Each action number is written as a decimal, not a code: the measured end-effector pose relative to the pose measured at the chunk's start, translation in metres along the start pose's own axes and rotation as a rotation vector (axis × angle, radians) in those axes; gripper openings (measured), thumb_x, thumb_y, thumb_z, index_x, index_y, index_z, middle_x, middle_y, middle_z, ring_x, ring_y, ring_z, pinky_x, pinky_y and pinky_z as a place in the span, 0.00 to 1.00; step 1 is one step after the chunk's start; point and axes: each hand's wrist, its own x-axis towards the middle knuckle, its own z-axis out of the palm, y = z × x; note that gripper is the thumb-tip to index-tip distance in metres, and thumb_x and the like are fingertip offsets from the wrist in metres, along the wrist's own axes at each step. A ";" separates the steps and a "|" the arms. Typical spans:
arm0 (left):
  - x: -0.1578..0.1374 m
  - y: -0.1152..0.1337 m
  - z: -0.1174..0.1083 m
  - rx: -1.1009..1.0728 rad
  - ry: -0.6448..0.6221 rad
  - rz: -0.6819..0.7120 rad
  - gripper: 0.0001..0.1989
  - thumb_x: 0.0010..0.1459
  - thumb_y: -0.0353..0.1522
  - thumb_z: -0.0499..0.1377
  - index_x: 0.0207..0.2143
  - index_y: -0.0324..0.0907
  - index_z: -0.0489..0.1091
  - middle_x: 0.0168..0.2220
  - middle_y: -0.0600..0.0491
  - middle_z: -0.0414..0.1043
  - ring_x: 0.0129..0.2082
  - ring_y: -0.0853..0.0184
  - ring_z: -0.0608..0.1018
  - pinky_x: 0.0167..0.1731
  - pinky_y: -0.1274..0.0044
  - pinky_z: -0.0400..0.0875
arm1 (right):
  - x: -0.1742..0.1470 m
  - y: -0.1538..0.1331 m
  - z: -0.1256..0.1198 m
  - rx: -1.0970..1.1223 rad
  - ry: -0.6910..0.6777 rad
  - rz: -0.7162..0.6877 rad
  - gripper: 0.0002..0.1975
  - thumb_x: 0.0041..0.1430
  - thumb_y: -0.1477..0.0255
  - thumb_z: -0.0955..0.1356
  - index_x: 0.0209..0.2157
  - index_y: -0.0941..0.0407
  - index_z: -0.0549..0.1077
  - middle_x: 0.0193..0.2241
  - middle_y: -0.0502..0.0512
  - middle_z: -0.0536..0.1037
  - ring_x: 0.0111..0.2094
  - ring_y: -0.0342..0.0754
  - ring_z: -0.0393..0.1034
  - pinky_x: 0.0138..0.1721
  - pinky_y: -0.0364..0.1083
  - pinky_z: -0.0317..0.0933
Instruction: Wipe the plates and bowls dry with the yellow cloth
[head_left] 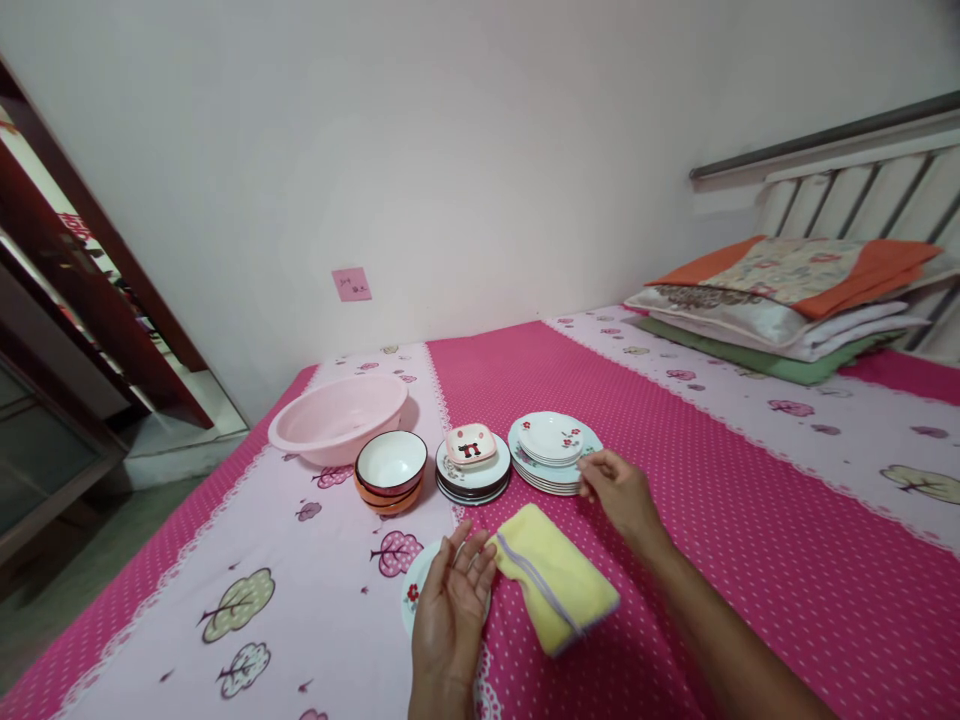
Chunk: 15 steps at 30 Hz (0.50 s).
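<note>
My left hand (454,600) is palm up with its fingers stretched out and holds nothing. Beneath it on the bed lies a small white plate (412,590) with a red flower, partly covered by the hand. Close to its fingertips is a folded yellow cloth (559,580) with a grey edge. My right hand (619,495) has its fingers bent together at the right rim of a stack of pale blue plates (544,483); whether they grip anything is hidden. Small flowered plates (551,437) rest on top of that stack.
Left of the stack are dark-rimmed plates (472,488) topped by a small pink square dish (471,445). Farther left stand stacked bowls (390,465) and a pink basin (337,415). Folded bedding (795,290) lies at the back right, by the wall.
</note>
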 end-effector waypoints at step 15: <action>-0.010 0.014 -0.013 0.150 0.000 0.130 0.14 0.67 0.32 0.56 0.51 0.36 0.74 0.44 0.42 0.82 0.41 0.62 0.85 0.43 0.73 0.80 | -0.074 0.009 0.081 -0.699 -0.294 -0.141 0.13 0.70 0.61 0.67 0.45 0.57 0.75 0.42 0.54 0.79 0.41 0.48 0.75 0.46 0.53 0.71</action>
